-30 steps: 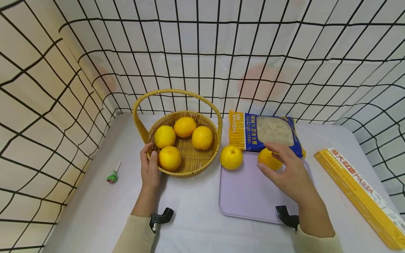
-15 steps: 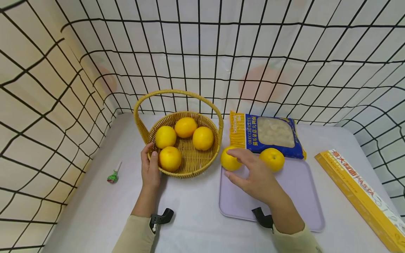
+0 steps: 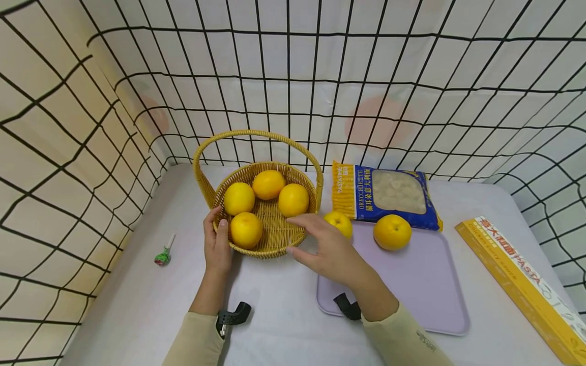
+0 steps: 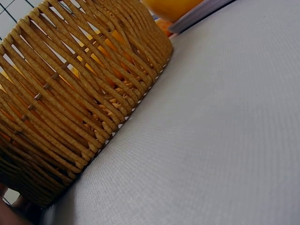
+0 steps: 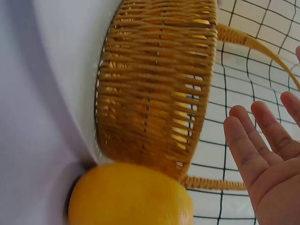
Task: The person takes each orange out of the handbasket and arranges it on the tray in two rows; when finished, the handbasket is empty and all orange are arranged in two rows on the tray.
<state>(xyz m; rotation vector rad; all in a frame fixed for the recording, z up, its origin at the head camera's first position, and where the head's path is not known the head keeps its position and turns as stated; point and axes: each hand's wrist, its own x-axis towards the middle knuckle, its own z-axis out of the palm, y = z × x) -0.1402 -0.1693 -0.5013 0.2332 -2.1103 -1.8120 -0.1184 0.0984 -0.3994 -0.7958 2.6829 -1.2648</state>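
A wicker basket [image 3: 274, 249] with a tall arched handle holds several oranges [image 3: 246, 230]. At its left side my left hand [image 3: 217, 249] grips the rim, thumb toward the front; in the left wrist view the basket wall [image 4: 84, 89] fills the upper left. My right hand [image 3: 331, 251] hovers by the basket's right front rim, thumb and fingers spread with nothing between them. The right wrist view shows its palm [image 5: 276, 173] and extended fingers. Behind this hand, one orange [image 3: 340, 222] is partly hidden at the tray's back left corner. Another orange [image 3: 392, 232] sits at the tray's back edge.
The lilac tray [image 3: 412, 290] lies right of the basket. Behind it is a blue and yellow pasta bag [image 3: 389, 193]. A long yellow pasta box [image 3: 517, 284] lies far right, a lollipop [image 3: 164, 254] at left. Black wire mesh [image 3: 288, 81] stands around the table.
My right hand has moved left, from over the right orange, past the left one, to the basket's right rim. My left hand and the basket have stayed in place.
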